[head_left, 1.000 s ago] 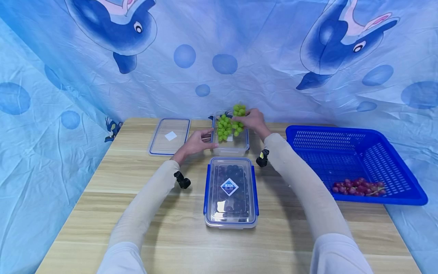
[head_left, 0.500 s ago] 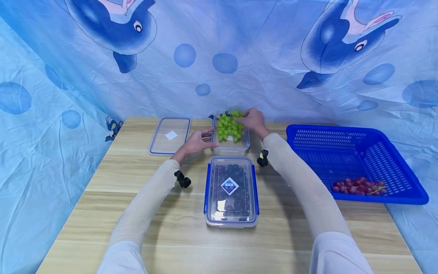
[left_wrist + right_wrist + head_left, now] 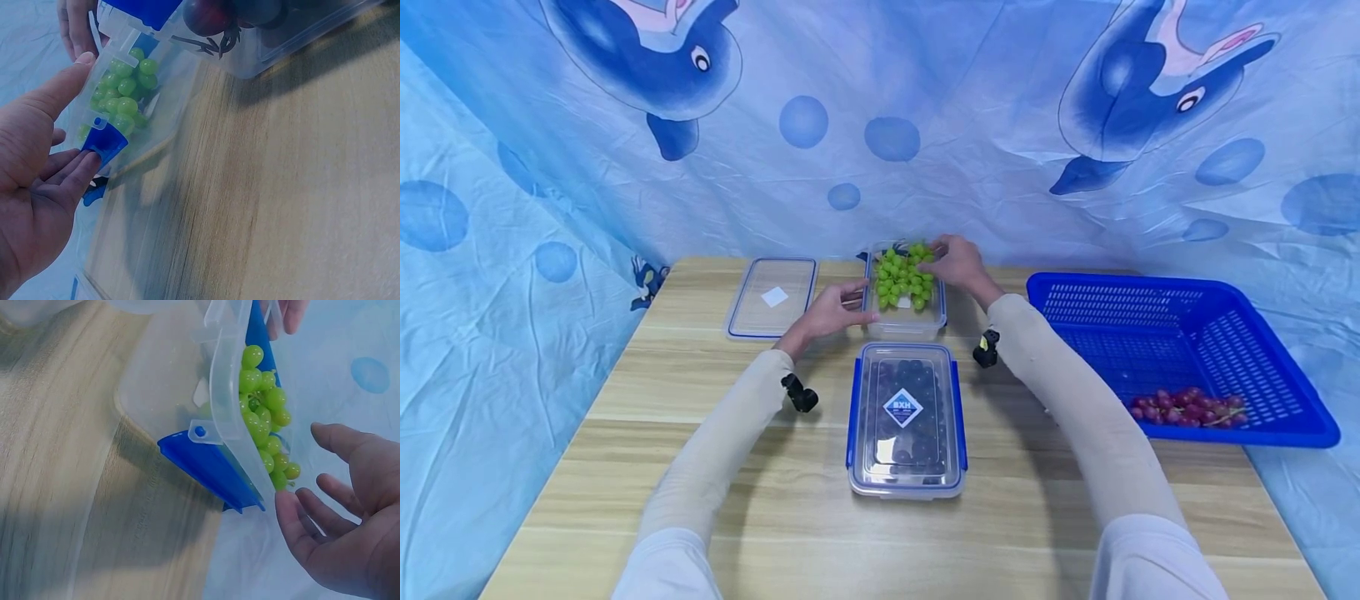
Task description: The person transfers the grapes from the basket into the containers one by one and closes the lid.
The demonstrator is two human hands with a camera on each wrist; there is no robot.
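Note:
Bunches of green grapes (image 3: 898, 279) lie in a clear plastic food container (image 3: 906, 332) near the table's far edge. My left hand (image 3: 831, 310) rests against its left side; the thumb touches the rim and the fingertips touch a blue side latch (image 3: 105, 145), which hangs unfastened. Over the container's right side is my right hand (image 3: 961, 265), its fingers apart and holding nothing. In the right wrist view, that hand (image 3: 356, 506) is beside the green grapes (image 3: 262, 419), with one fingertip close to the lowest ones. Another blue latch (image 3: 206, 469) hangs down there.
A lidded container (image 3: 868, 467) with dark grapes inside stands in front of the open one. To the left lies a clear lid (image 3: 752, 312) with a blue seal. At the right, a blue basket (image 3: 1292, 375) holds red grapes (image 3: 1187, 410). A printed blue curtain (image 3: 985, 100) hangs behind.
My right hand lowered the raised bunch of green grapes into the container and let go; its fingers have parted from them and the forearm shifted slightly right. My left hand stayed put.

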